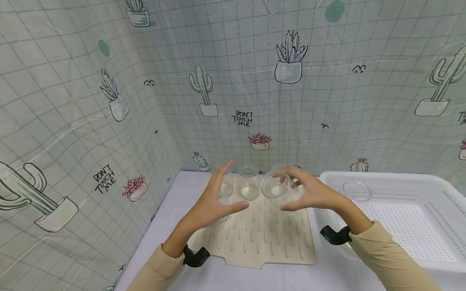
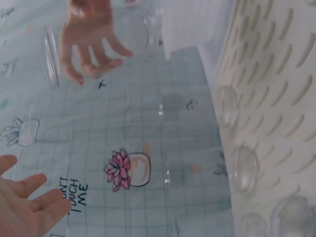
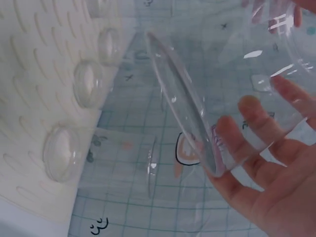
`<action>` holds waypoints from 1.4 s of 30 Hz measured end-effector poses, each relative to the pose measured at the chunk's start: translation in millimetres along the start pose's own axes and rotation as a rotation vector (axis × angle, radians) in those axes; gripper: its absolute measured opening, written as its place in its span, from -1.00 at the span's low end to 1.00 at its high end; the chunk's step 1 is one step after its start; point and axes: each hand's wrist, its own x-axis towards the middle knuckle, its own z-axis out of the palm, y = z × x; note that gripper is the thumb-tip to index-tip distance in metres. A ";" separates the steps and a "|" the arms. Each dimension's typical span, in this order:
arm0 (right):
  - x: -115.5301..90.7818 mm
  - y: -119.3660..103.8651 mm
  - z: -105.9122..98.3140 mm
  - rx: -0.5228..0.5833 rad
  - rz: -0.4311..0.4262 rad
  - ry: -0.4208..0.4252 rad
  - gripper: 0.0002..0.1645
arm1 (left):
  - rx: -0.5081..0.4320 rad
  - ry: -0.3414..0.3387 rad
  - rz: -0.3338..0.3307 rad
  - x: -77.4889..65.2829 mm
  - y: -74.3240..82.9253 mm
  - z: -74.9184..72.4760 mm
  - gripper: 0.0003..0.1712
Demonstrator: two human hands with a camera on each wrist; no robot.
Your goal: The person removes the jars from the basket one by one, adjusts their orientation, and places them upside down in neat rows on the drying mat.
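In the head view my right hand (image 1: 309,190) grips a clear cup (image 1: 275,185), its round mouth tilted toward me. The right wrist view shows the cup's rim (image 3: 180,103) slanting, with the curled fingers (image 3: 247,143) against the see-through wall. To the left, my left hand (image 1: 211,204) is raised with fingers and thumb spread and nothing between them. Behind it, more clear cups (image 1: 249,186) stand in a row along the far side of a beige ridged drying mat (image 1: 269,238). Transparency makes the cups' outlines faint.
On the right stands a white perforated basket (image 1: 397,216), where another clear round rim (image 1: 357,191) shows near the left side. A grid-patterned cloth (image 1: 233,81) with printed cacti hangs behind and to the left. White cloth (image 1: 171,202) covers the table.
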 end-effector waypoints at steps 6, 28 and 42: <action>-1.2 -0.7 0.4 -0.120 -0.011 0.055 -0.13 | -0.039 -0.010 0.019 5.0 6.5 11.8 0.09; -8.9 -23.2 0.3 -0.671 -0.098 0.326 -0.07 | -0.171 -0.026 0.142 37.4 11.6 65.5 -0.01; -16.3 -29.8 6.3 -0.842 -0.145 0.402 -0.01 | -0.349 -0.058 0.057 34.8 42.9 71.4 -0.18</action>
